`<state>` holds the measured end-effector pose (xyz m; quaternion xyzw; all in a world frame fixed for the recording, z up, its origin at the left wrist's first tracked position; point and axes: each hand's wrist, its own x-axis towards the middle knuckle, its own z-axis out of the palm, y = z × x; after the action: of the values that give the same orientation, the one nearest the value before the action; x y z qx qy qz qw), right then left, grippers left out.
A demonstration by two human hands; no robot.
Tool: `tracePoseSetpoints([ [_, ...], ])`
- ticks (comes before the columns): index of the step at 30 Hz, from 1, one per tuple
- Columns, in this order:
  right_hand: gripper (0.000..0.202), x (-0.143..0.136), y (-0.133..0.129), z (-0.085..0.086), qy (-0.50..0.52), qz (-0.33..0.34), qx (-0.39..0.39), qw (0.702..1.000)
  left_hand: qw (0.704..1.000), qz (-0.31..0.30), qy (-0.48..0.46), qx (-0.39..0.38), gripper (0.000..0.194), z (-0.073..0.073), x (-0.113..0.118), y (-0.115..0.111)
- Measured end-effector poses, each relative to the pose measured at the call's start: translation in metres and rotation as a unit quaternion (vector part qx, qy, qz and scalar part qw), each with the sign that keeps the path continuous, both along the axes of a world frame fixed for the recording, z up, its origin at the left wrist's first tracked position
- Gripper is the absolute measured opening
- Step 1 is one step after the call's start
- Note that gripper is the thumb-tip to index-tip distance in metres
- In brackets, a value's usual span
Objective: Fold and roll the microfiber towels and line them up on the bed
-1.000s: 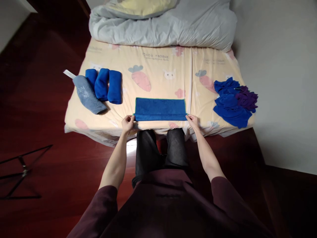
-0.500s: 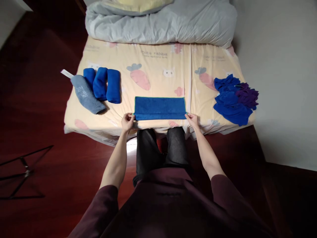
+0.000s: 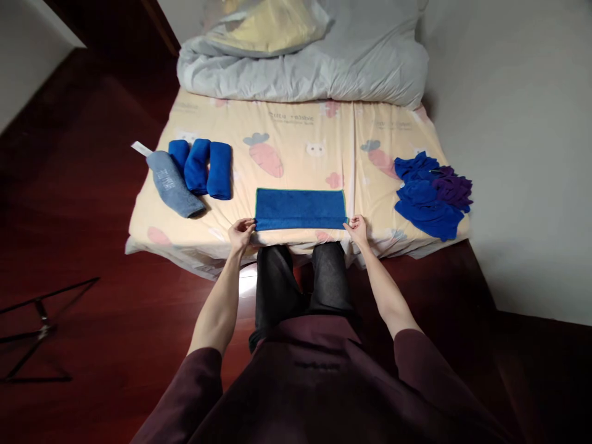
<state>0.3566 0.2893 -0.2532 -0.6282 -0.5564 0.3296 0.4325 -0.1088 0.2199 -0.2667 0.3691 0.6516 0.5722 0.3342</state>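
Observation:
A blue towel (image 3: 300,203) with a pale green edge lies flat on the bed in front of me, its near edge turned over in a narrow strip. My left hand (image 3: 241,234) pinches the near left corner between thumb and fingers. At the near right corner, my right hand (image 3: 356,230) has its fingers closed on the cloth. To the left lie several rolled blue towels (image 3: 220,171) and a grey-blue rolled towel (image 3: 174,185) with a white tag. A crumpled heap of blue cloths (image 3: 423,196) with a purple cloth (image 3: 453,187) sits at the right.
The bed (image 3: 300,135) has a yellow sheet with carrot prints. A bunched grey quilt (image 3: 370,68) lies across its far end, with a yellow bundle (image 3: 272,28) on top. A wall (image 3: 518,154) borders the right side. Black stand legs (image 3: 41,333) are on the floor at left.
The view has tilted up slightly, so the bed appears lower. Both hands still hold the towel's near corners, the right fingers having shifted a little at theirs.

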Motion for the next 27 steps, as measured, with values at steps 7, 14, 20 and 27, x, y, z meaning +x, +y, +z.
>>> tracePoseSetpoints([
  [7, 0.034, 0.004, -0.013, 0.000, -0.048, 0.075, 0.039, 0.995, 0.996, -0.085, 0.030, -0.011, 0.043, 0.022, 0.004, -0.006],
  [14, 0.053, 0.010, -0.009, 0.002, -0.083, 0.124, 0.025, 0.988, 0.985, -0.131, 0.110, -0.007, 0.057, 0.021, -0.004, -0.008],
  [20, 0.053, 0.010, 0.000, -0.006, -0.069, 0.099, 0.007, 0.993, 0.990, -0.096, 0.099, -0.024, 0.049, 0.021, -0.001, -0.007],
  [27, 0.043, 0.011, 0.005, -0.008, -0.056, 0.084, 0.001, 0.995, 0.995, -0.072, 0.066, -0.015, 0.030, 0.028, 0.007, -0.006],
])
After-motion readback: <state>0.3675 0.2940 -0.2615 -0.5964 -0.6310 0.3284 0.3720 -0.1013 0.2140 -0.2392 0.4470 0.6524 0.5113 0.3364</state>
